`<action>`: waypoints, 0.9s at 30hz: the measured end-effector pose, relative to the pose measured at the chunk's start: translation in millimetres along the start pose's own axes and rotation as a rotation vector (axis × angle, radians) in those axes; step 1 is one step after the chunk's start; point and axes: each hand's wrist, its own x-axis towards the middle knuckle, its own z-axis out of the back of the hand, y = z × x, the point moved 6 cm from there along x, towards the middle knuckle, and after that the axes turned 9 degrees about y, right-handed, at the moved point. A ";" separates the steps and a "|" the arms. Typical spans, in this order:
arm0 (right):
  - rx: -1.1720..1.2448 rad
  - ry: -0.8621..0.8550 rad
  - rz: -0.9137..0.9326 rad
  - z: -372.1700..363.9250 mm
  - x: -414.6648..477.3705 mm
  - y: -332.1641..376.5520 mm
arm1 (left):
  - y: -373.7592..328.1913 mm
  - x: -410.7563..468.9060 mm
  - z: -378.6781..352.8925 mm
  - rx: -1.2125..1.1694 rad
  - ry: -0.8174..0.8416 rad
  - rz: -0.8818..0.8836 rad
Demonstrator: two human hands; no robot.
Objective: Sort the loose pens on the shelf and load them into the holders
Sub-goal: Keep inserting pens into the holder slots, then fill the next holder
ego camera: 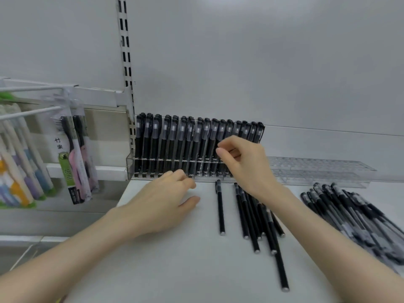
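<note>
On shelf [175, 259], left hand [159, 206] lies palm down, fingers loosely curled, holding nothing. Right hand [247, 165] is raised before holder [130, 165], wrist bent, thumb and forefinger nearly meeting at racked pens [175, 145]; grip unclear. Loose pens [251, 215] lie beneath right wrist.

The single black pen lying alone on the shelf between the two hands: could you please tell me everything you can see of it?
The lone pen is slim and matte black, seemingly plastic, its capped end toward the filled holder and a small silvery plug at its near end. It lies flat on the white shelf, almost straight front to back, apart from the loose pens to its right. Neither the left hand nor the right hand touches it.
</note>
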 end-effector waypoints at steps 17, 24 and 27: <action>-0.112 0.603 -0.046 18.6 -65.3 -68.9 | -107.1 17.9 -29.6 -0.216 -0.031 0.422; -0.119 0.651 0.006 8.1 -67.3 -74.7 | -86.4 23.0 -25.4 -0.549 -0.001 0.470; -0.161 0.654 0.037 4.2 -70.0 -74.0 | -77.3 27.7 -23.4 -0.580 0.061 0.473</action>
